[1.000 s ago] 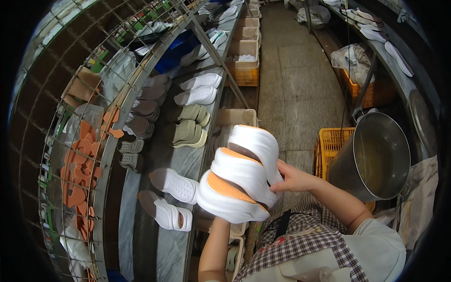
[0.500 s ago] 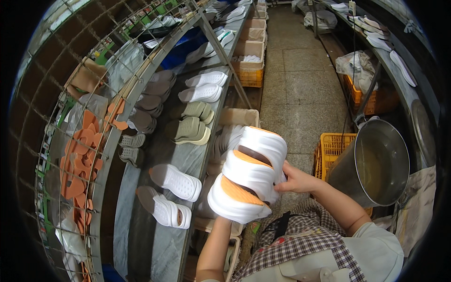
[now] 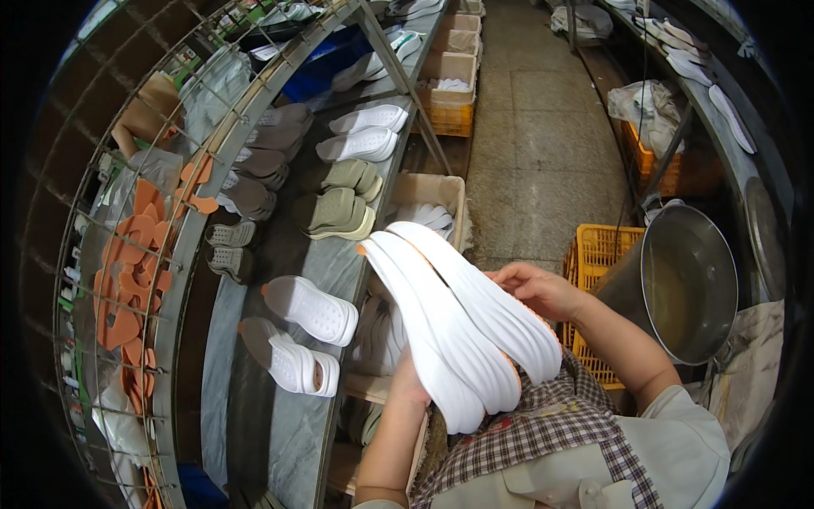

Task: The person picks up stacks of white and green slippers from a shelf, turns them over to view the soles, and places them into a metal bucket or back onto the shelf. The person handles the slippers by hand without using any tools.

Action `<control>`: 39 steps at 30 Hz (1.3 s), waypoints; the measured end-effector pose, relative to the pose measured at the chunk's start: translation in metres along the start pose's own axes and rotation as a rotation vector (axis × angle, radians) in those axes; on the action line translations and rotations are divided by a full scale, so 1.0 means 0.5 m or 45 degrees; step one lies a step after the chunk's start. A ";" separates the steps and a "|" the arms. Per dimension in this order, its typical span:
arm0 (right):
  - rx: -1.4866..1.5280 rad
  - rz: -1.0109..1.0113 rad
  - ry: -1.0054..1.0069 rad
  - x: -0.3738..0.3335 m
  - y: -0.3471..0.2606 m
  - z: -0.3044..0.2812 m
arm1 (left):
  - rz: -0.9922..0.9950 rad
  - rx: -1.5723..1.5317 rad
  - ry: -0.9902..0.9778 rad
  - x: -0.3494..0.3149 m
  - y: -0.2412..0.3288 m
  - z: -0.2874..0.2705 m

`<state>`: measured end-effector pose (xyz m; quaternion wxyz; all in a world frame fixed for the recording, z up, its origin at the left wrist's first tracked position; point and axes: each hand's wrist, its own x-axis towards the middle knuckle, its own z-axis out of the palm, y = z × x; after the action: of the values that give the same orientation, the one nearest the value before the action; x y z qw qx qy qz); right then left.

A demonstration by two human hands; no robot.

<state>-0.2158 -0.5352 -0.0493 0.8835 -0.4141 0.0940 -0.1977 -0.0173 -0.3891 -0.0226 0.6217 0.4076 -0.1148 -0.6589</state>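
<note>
Head view, centre of the frame: the left hand (image 3: pixel 410 382) holds stacked white soles (image 3: pixel 454 339) at their lower left, fingers hidden; the right hand (image 3: pixel 543 292) curls at their right edge, grip unclear. Handling the stack seems the step; moving it would call for steady support.

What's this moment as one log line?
left hand: holds white soles, fingers hidden | right hand: at their right edge | nearby: white shoes on shelf, metal bucket
</note>
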 end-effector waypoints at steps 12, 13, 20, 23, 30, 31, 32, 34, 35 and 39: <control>-0.183 -0.111 0.143 -0.020 0.046 0.063 | 0.165 0.208 0.105 0.019 -0.006 -0.046; -0.191 -0.102 0.166 -0.019 0.043 0.073 | 0.074 0.038 0.108 0.028 -0.007 -0.050; 0.766 -0.151 0.106 -0.027 0.024 0.086 | 0.121 -0.598 -0.477 0.004 -0.027 -0.054; 1.073 -0.069 0.073 -0.034 0.037 0.071 | 0.258 -0.672 -0.498 -0.004 -0.021 -0.055; 0.825 -0.016 0.188 -0.042 0.062 0.079 | 0.216 -0.490 -0.569 0.006 -0.008 -0.075; 0.605 -0.022 0.259 -0.039 0.066 0.083 | 0.206 -0.512 -0.502 0.006 -0.011 -0.077; 0.506 0.008 0.250 -0.040 0.068 0.086 | 0.197 -0.490 -0.476 0.008 -0.012 -0.079; 0.309 0.028 0.288 -0.028 0.084 0.092 | 0.177 -0.457 -0.420 0.009 -0.015 -0.081; 0.207 0.012 0.291 -0.024 0.094 0.092 | 0.172 -0.448 -0.404 0.008 -0.015 -0.081; 0.752 0.020 0.154 -0.026 0.128 0.059 | 0.204 -0.469 -0.389 -0.006 -0.003 -0.075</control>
<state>-0.2004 -0.4720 -0.0798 0.9600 -0.1260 0.0880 -0.2339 0.0066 -0.3728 -0.0464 0.7112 0.1726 -0.1174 -0.6713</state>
